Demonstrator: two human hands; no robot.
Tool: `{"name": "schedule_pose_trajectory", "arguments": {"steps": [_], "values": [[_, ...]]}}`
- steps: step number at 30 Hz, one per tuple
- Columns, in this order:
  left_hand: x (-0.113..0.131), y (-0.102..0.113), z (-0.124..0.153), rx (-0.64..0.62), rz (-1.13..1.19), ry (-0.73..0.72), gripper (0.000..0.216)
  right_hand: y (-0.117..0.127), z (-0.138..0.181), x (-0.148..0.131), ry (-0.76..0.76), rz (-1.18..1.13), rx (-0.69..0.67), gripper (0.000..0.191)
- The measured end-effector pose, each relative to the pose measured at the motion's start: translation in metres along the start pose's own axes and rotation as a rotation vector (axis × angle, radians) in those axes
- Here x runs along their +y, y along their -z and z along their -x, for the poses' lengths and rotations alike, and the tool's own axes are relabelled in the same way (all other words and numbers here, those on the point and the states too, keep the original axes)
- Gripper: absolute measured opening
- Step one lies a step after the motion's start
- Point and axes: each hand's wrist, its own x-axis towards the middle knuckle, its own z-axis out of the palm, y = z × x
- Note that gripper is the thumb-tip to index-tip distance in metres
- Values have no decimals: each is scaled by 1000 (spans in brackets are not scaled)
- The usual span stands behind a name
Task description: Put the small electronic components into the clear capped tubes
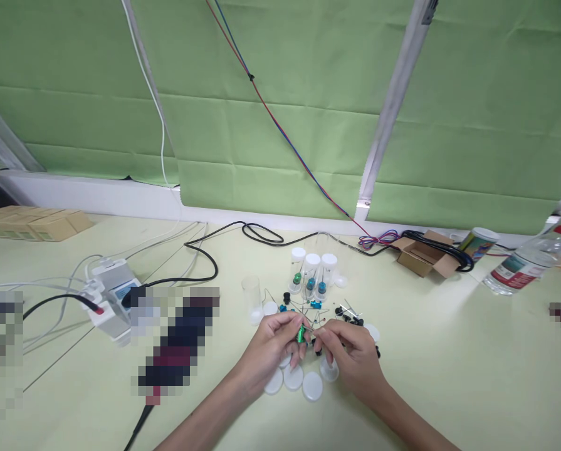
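Note:
My left hand [276,339] pinches a small shiny green metal cylinder [301,334] between thumb and fingers. Close beside it, the thumb and forefinger of my right hand [351,354] are closed on a thin metal wire [309,329] that reaches to the green cylinder. Whether the wire sits inside the cylinder is too small to tell. Just beyond my hands lie blue metal pieces [316,305], bent thin wires and black knob-like parts [287,298]. Several white round caps [313,386] lie under and in front of my hands.
Behind the loose parts stand clear capped tubes [311,283] with green and blue pieces inside. An uncapped clear tube [251,299] stands to their left. Farther out are a power strip [115,300], cables, an open cardboard box [424,254] and a water bottle [519,269].

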Motion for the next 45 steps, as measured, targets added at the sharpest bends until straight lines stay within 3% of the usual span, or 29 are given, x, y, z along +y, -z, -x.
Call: {"name": "schedule_pose_trajectory", "arguments": {"steps": [28,45], "values": [[2,-1,1,7,8,-5,24,-2,3,6,-103,-182,-29,22],[1,1,1,4,69,-18,22,-2,4,9,-56,-203,-57,18]]}}
